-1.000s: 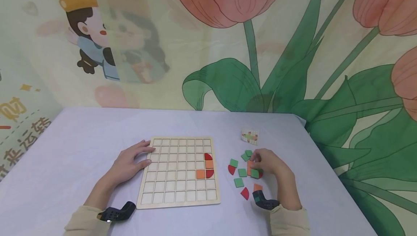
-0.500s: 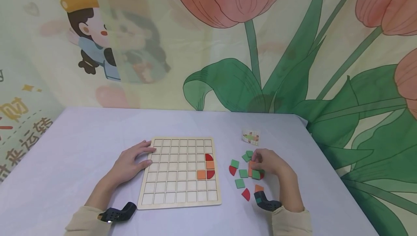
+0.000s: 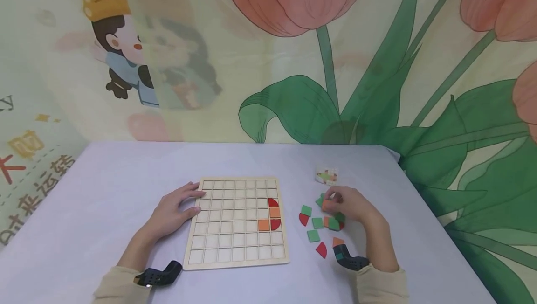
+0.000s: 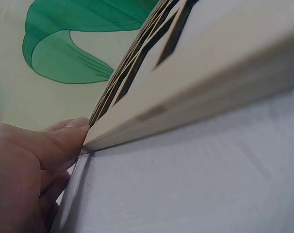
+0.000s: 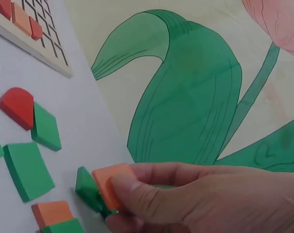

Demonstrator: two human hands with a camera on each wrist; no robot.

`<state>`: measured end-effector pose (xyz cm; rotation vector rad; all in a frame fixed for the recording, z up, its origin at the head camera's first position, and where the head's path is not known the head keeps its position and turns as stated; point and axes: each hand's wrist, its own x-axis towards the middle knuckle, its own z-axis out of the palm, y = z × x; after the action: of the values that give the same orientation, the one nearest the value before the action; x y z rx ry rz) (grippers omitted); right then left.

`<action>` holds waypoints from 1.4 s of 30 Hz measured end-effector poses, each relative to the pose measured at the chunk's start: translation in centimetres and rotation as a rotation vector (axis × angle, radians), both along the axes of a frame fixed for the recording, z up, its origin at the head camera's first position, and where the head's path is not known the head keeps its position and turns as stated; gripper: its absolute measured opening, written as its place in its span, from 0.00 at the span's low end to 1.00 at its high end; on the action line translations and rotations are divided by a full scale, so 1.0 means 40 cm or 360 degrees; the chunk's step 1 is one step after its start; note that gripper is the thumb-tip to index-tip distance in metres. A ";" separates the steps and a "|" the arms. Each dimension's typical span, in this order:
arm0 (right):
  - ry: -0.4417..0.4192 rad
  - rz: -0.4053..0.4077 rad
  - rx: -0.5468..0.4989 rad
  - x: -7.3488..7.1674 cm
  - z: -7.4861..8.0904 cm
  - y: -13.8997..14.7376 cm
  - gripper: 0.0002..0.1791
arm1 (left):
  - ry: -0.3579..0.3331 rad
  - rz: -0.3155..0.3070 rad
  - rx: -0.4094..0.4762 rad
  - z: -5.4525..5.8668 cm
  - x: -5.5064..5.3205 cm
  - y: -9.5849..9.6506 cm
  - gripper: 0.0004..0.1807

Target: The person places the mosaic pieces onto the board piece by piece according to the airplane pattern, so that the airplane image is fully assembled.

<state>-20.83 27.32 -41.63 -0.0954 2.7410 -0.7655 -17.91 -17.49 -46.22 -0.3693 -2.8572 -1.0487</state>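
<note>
A wooden grid board (image 3: pixel 226 238) lies mid-table, with two red quarter-circle tiles and two orange square tiles set in its right-hand cells. My left hand (image 3: pixel 174 208) rests at the board's left edge, thumb and fingertips touching the frame, as the left wrist view also shows. My right hand (image 3: pixel 350 203) pinches an orange square tile (image 5: pixel 110 182) between thumb and fingers, raised over the loose pieces. Behind that tile sits a green tile (image 5: pixel 86 188). Closest to the hand on the table are another orange tile (image 5: pixel 52 213) and several green squares, one being this green tile (image 5: pixel 29 171).
Loose red quarter-circles, such as this red piece (image 3: pixel 321 250), lie among green squares right of the board. A small pattern card (image 3: pixel 326 176) is behind them. White cloth covers the table (image 3: pixel 138 164); a printed backdrop (image 3: pixel 189 61) stands along its far edge.
My right hand has picked the orange square tile up from the pile and drawn it slightly back and upward. The left hand stays at the board's edge; the head view has shifted slightly.
</note>
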 end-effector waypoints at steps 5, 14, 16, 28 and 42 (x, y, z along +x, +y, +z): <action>0.0184 0.0056 -0.0090 -0.008 0.017 -0.016 0.12 | -0.0006 0.0017 -0.0004 -0.002 -0.002 0.005 0.22; 0.0326 0.0165 -0.0222 -0.019 0.060 -0.162 0.11 | -0.0003 0.0024 -0.0010 0.001 0.001 0.004 0.21; 0.0323 0.0187 -0.0265 -0.025 0.056 -0.198 0.10 | -0.0005 0.0026 -0.0011 0.003 0.001 0.004 0.22; 0.0260 0.0443 -0.0378 -0.036 0.000 -0.297 0.10 | -0.0020 0.0028 0.0014 0.001 0.001 0.010 0.22; 0.0265 0.0458 -0.0234 -0.007 -0.005 -0.313 0.08 | -0.0023 0.0031 -0.0028 0.005 0.002 0.007 0.22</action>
<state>-21.13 14.80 -41.82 -0.5954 2.7315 -0.9084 -17.84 -17.19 -46.02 -0.3358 -2.8786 -1.0277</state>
